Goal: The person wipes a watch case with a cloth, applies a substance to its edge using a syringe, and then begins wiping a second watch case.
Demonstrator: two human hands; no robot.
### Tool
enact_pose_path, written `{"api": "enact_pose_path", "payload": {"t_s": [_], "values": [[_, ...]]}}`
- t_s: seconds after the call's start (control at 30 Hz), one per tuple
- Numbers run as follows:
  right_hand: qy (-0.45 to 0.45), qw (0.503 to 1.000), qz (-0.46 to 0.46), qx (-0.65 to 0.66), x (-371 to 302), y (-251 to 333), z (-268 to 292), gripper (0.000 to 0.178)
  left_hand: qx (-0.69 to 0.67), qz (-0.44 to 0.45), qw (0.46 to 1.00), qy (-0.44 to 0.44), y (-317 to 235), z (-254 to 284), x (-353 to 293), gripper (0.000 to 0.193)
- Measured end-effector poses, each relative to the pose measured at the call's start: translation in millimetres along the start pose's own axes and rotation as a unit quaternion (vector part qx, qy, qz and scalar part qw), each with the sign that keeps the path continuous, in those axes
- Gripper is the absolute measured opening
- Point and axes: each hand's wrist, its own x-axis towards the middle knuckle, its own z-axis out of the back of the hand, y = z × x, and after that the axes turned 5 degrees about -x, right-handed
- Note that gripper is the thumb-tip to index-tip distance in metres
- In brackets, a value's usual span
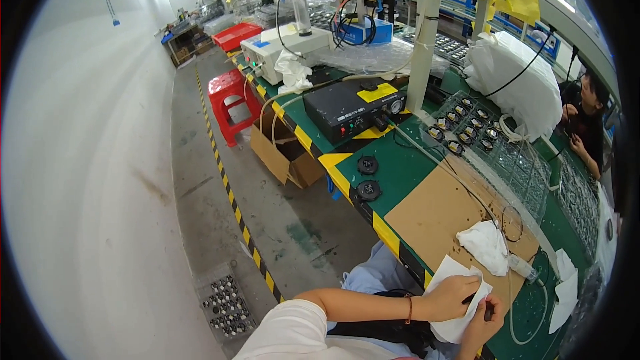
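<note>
Over the near edge of the bench, my left hand is closed on a white paper wipe, which hangs below the fingers. A red-brown band circles that wrist. Close beside it, my right hand is closed, its fingers pinched at the wipe's right edge. A little dark shows between the fingers of both hands, too small and covered to name. Past the hands, a crumpled white cloth lies on a brown cardboard sheet. To its right rests a clear dispensing syringe with a tube.
Two black round parts sit near the bench's striped edge. Behind them stands a black dispenser box. A clear tray holds several round parts. Another person is at the far right. A red stool and an open carton stand left.
</note>
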Motion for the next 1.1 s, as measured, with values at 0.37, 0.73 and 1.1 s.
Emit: {"api": "enact_pose_path", "payload": {"t_s": [0.37, 0.73, 1.1], "values": [[0.003, 0.992, 0.086, -0.091, 11, 11, -4, 0.006, 0.002, 0.018, 1.0, 0.009, 14, 5, 2, 0.019], [-0.013, 0.999, -0.002, 0.038, 6, 2, -1, 0.005, -0.021, 0.004, 1.0, 0.014, 8, 4, -1, 0.019], [0.012, 0.977, -0.008, 0.211, 17, 0, -2, 0.008, 0.002, 0.007, 1.0, 0.011, 9, 8, -2, 0.015]]}}
